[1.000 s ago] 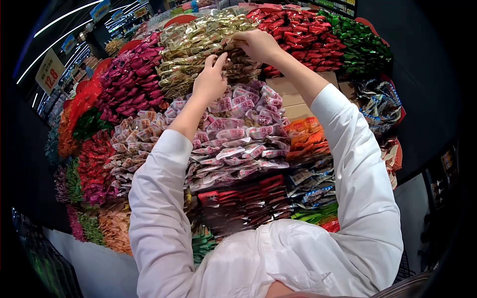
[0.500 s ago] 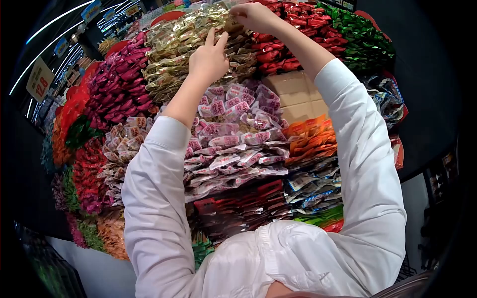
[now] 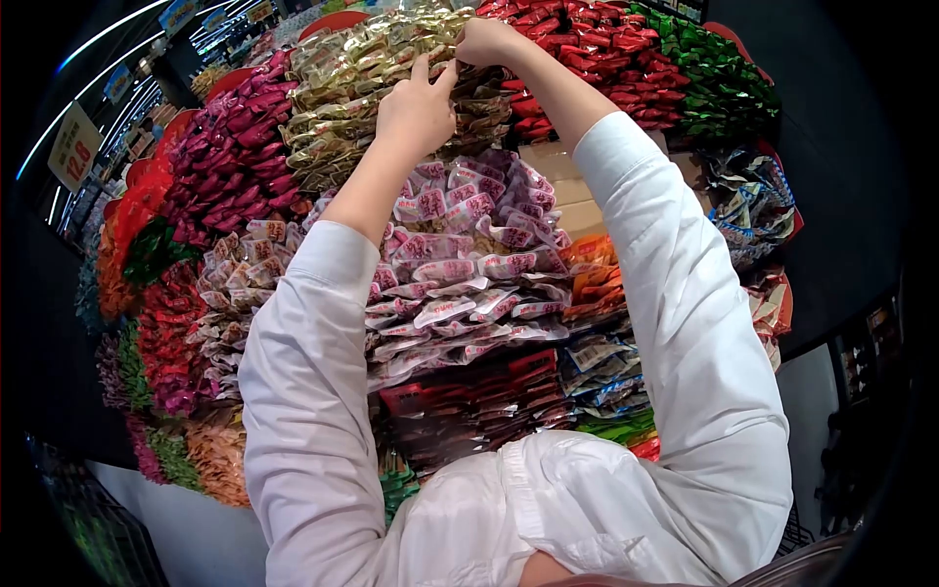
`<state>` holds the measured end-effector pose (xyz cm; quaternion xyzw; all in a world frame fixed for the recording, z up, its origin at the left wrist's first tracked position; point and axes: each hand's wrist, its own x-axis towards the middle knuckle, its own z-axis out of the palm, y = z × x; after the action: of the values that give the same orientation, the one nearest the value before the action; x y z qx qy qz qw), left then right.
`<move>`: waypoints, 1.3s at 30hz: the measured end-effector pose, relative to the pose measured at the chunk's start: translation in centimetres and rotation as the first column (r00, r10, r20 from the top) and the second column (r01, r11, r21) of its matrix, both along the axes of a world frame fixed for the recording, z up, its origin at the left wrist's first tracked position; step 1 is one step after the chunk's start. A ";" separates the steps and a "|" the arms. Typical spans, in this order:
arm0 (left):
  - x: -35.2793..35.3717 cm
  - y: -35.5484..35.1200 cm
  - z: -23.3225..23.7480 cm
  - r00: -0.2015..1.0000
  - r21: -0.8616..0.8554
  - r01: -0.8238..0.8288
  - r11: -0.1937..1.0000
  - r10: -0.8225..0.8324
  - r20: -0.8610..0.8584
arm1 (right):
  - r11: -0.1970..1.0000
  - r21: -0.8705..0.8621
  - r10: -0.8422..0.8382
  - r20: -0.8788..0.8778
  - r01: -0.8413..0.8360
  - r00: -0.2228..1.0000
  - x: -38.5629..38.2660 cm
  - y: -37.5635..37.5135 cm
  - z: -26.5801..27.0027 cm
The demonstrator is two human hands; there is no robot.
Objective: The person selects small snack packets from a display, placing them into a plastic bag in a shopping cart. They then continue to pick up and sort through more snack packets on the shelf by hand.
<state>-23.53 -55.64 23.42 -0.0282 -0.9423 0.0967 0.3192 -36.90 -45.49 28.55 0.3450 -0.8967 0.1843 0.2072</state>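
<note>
Gold-wrapped packets [image 3: 337, 122] lie in stacked rows at the top of the display. My left hand [image 3: 418, 110] rests at these rows with two fingers stretched out and apart, pointing away from me. Just to its right, my right hand [image 3: 486, 44] is bent down over the gold packets with its fingers curled together; what its fingertips hold, if anything, is hidden. Nearer to me lie pink-and-white packets [image 3: 445, 271]. Red packets [image 3: 626, 73] are right beside my right hand.
Magenta packets [image 3: 235, 161] and orange-red ones [image 3: 142, 215] lie left, green packets [image 3: 714, 88] at the upper right. Brown cardboard [image 3: 567, 181] shows near my right forearm, beside orange packets [image 3: 595, 274]. A price sign [image 3: 74, 147] stands at the far left.
My right hand has come slightly down toward the left hand, and its forearm has swung left. My left hand has shifted a little.
</note>
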 end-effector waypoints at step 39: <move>-3.5 -0.5 3.9 0.968 -0.100 -0.243 0.965 0.248 0.039 | 0.942 -0.186 0.192 -0.382 -0.278 0.904 1.3 3.3 -1.6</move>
<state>-27.07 -56.18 27.31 0.0713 -0.9408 0.1789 0.2788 -35.55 -42.20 26.91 0.4519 -0.7670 0.2473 0.3826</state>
